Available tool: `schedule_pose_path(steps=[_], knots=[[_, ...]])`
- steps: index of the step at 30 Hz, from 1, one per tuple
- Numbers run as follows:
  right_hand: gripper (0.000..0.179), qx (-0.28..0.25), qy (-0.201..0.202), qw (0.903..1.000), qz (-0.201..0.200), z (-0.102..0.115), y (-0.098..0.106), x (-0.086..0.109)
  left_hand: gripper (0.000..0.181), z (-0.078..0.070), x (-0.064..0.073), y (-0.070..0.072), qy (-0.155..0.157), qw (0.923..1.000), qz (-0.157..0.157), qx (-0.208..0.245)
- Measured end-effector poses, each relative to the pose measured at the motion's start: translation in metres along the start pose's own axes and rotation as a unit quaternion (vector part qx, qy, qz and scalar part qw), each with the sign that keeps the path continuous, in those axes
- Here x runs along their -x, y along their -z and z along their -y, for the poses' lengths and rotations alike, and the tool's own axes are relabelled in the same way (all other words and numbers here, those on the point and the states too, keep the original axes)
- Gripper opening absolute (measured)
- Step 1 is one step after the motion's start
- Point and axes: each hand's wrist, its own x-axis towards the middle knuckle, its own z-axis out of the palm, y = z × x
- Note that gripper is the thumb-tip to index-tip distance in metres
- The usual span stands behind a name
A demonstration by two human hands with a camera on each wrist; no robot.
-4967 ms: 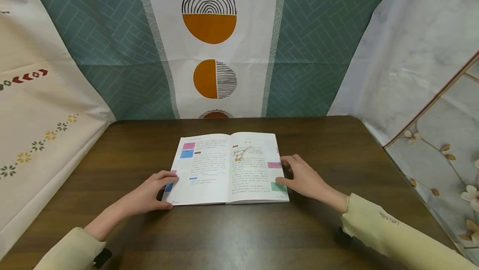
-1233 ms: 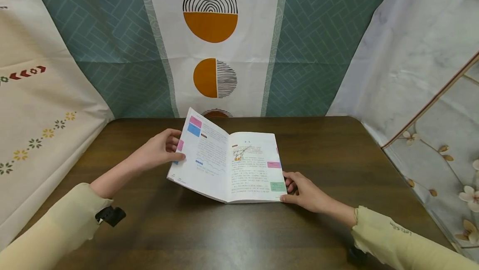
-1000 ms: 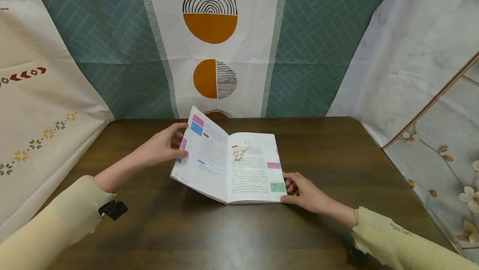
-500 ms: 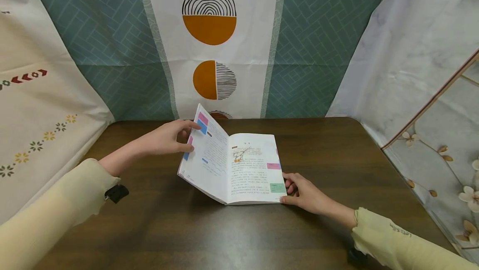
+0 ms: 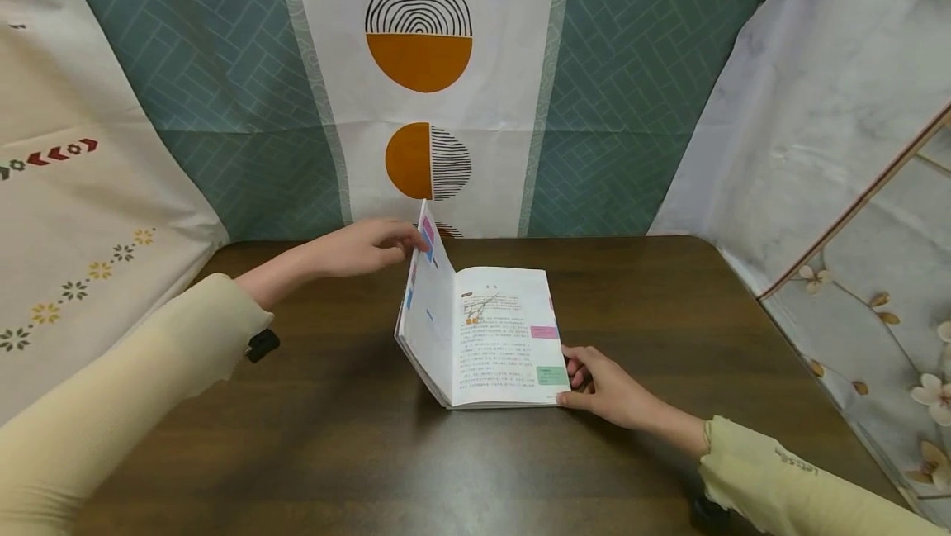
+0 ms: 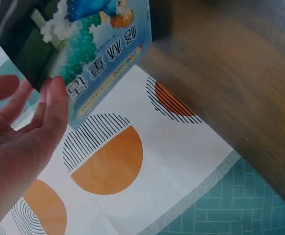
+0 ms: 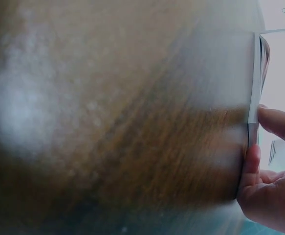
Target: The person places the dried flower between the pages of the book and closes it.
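Note:
An open book (image 5: 498,354) with printed pages and coloured side labels is on the brown table. Its left half stands steeply up, while the right half lies flat. My left hand (image 5: 364,247) holds the raised half by its upper outer edge, with a fingertip over onto the page side. From the left wrist view, the illustrated blue-green cover (image 6: 103,49) appears at the fingertips of that hand (image 6: 30,142). At the lower right corner, my right hand (image 5: 605,387) grips the flat half, thumb at the page edge. The right wrist view has its thumb and fingers on either side of the book's edge.
The dark wooden table (image 5: 297,453) reaches back to a green and white patterned curtain (image 5: 505,65). Patterned cloths hang at left (image 5: 74,214) and right (image 5: 854,288). A black device (image 5: 262,345) sits at the left cuff.
The left half of the book, flat at first, has swung up towards the right in my left hand. My right hand has slid down to the lower corner and stays there.

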Motion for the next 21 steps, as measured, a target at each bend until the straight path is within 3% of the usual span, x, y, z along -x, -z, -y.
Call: schedule_pose_path(steps=[6, 11, 15, 21], knots=[[0.074, -0.001, 0.005, 1.0, -0.007, -0.001, -0.001, 0.001, 0.023, 0.0, -0.023, -0.007, -0.087, 0.9941, -0.042, -0.049], [0.074, -0.002, 0.008, 0.9999, -0.011, -0.001, -0.001, 0.002, 0.019, -0.004, -0.041, -0.012, -0.145, 0.9855, -0.068, -0.056], [0.073, -0.005, 0.013, 0.9998, -0.014, -0.002, -0.003, 0.004, 0.017, -0.006, -0.055, -0.016, -0.171, 0.9819, -0.059, -0.056], [0.07, 0.0, 0.026, 0.9995, -0.018, -0.004, -0.003, 0.004, 0.015, -0.014, -0.077, -0.023, -0.204, 0.9757, -0.019, -0.077]])
